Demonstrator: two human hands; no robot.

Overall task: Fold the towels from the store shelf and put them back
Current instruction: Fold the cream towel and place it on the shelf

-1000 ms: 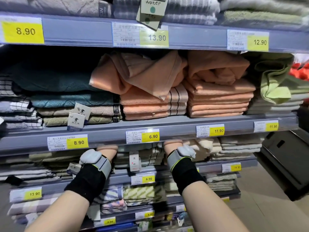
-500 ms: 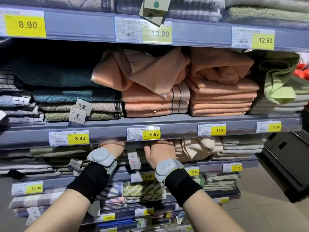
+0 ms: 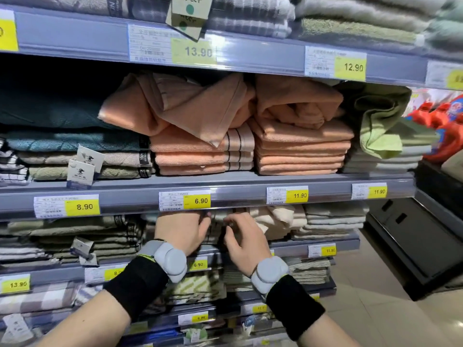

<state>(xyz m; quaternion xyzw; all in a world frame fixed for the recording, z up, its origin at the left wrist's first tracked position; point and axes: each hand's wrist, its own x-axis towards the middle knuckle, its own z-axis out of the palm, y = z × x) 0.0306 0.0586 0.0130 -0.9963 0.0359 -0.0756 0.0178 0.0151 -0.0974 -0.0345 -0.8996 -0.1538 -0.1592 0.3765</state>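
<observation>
Grey metal store shelves with yellow price labels carry stacked towels: rumpled peach terry towels lie loose on neat folded piles on the middle tier. On the tier below, a person's left hand and right hand, each with a grey wrist device and black wristband, reach a striped beige towel stack; left fingertips are hidden, right fingers curl loosely, gripping nothing visible.
</observation>
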